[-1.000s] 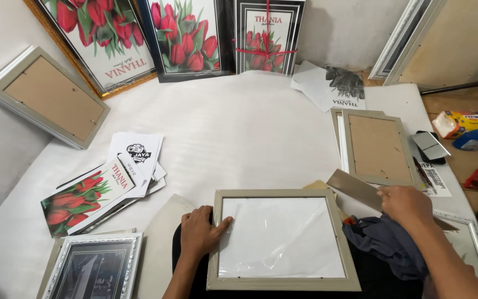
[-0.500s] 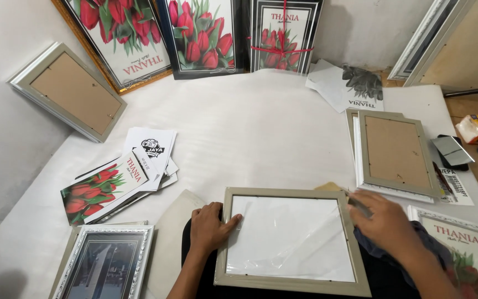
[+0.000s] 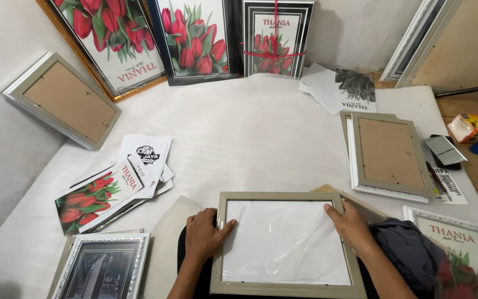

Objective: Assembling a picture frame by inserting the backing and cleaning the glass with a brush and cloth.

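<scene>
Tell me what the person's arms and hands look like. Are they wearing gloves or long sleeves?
No gloves and no long sleeves. Both the left hand and the right hand are bare, and the forearms are uncovered right down to the bottom edge of the picture. I can't see a watch, ring or bracelet on either one.

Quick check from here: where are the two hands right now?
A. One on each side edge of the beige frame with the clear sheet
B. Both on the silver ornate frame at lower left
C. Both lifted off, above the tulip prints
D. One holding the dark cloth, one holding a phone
A: the left hand rests on the left edge of the beige frame and the right hand on its right edge.
</scene>
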